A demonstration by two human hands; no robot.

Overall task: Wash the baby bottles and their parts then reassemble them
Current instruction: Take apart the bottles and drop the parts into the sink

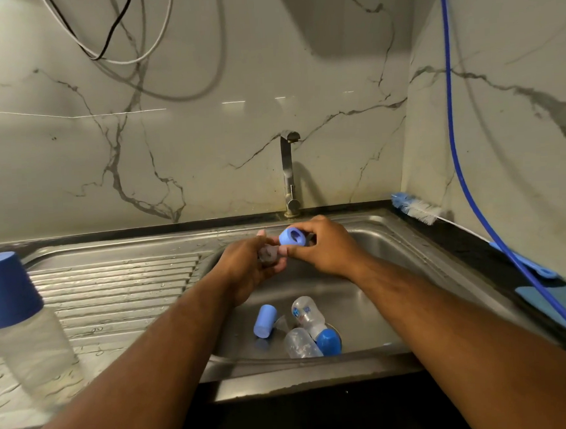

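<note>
Just in front of the upright steel tap (288, 172), a round blue plastic collar ring (292, 237) is pinched by the right hand (325, 249); a greyish soft teat (268, 254) is gripped by the left hand (245, 274). Probably best: ring held level, teat held by its base.

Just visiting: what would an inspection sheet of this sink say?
Surface: stainless steel sink with ribbed drainboard.
Job's things: clear printed plastic bottle, plain clear bottle, light blue cap and round blue cap in sink; blue-capped clear bottle on drainboard.
Clutter: blue-and-white bottle brush, blue cloth on counter.
Hands: right hand pinches blue plastic ring; left hand holds greyish teat.
Cables: black and white wires, blue hose against wall.
Surroundings: marble wall, steel tap.
</note>
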